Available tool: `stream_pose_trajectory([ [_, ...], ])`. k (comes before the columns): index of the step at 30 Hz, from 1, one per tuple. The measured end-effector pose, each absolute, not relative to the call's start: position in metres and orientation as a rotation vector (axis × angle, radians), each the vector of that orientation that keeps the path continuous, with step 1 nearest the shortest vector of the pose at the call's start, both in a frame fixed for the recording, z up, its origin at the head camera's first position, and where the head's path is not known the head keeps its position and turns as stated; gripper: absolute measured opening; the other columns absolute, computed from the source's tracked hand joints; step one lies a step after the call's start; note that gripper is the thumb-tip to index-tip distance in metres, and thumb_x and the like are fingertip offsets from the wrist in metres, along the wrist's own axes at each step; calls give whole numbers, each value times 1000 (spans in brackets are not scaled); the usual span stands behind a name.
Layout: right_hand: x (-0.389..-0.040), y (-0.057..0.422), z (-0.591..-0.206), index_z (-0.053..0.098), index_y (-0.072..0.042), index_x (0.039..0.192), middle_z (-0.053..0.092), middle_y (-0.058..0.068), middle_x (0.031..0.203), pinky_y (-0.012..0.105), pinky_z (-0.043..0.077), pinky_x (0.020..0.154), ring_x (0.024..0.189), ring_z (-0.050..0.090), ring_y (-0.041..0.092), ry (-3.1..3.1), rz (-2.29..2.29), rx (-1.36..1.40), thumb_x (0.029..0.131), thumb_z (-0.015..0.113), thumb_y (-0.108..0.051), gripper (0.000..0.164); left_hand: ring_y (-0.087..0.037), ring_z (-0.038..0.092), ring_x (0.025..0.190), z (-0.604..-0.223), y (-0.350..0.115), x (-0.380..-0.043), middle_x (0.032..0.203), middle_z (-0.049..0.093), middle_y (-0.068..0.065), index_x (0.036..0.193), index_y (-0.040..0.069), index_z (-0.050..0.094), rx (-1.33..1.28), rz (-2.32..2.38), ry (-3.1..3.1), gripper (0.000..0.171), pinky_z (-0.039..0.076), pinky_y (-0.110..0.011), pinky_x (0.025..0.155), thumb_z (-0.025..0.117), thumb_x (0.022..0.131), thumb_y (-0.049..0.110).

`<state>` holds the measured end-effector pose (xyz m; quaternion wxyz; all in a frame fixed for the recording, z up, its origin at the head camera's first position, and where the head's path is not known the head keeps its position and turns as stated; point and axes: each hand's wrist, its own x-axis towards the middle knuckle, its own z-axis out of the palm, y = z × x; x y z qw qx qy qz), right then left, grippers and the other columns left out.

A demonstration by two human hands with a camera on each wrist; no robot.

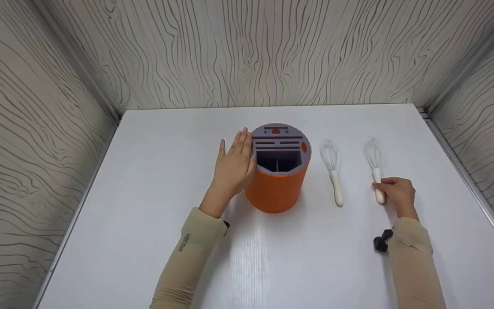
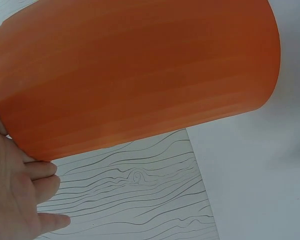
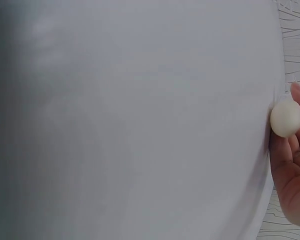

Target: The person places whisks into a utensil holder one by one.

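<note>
An orange cylindrical utensil holder (image 1: 275,193) with a grey slotted top stands upright on the white table. Against its left side rests my left hand (image 1: 233,167), fingers straight and pointing up toward the rim. The left wrist view shows the holder's smooth orange wall (image 2: 140,75) beside my fingers. At the right, my right hand (image 1: 397,192) pinches the pale handle of a wire whisk (image 1: 378,184) that lies on or just at the table surface. In the right wrist view the whisk's rounded handle end (image 3: 286,119) shows between thumb and fingers.
A second whisk (image 1: 336,184) lies between the holder and my right hand, its wire loops pointing away from me. The white table (image 1: 165,171) is bordered by wood-grain patterned walls (image 1: 247,56) at the back and sides. A black wrist device (image 1: 382,242) sticks out from the right sleeve.
</note>
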<state>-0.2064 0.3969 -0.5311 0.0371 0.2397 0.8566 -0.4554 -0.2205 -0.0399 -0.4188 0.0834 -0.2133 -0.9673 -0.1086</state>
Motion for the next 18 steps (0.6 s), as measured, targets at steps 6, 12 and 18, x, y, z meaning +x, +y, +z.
stream_pose_trajectory([
  [6, -207, 403, -535, 56, 11, 118, 59, -10, 78, 16, 48, 63, 67, 58, -1, 2506, -1621, 698, 83, 72, -20, 49, -24, 24, 140, -418, -41, -221, 153, 24, -15, 146, -3, 27, -645, -267, -2851, 57, 18, -56, 109, 33, 98, 28],
  [12, -204, 410, -536, 69, -11, 89, 63, -12, 73, 17, 50, 64, 69, 62, 0, 2227, -1945, 661, 84, 71, -14, 6, -24, 25, 140, -419, -40, -221, 153, 25, -15, 146, -3, 27, -644, -288, -2843, 57, 17, -56, 109, 33, 98, 27],
  [18, -200, 417, -536, 68, -21, 80, 69, -8, 78, 17, 51, 69, 76, 65, 2, 2007, -2090, 644, 87, 67, -11, 13, -24, 24, 140, -418, -40, -220, 153, 25, -14, 146, -3, 28, -637, -299, -2849, 57, 17, -55, 110, 33, 98, 27],
])
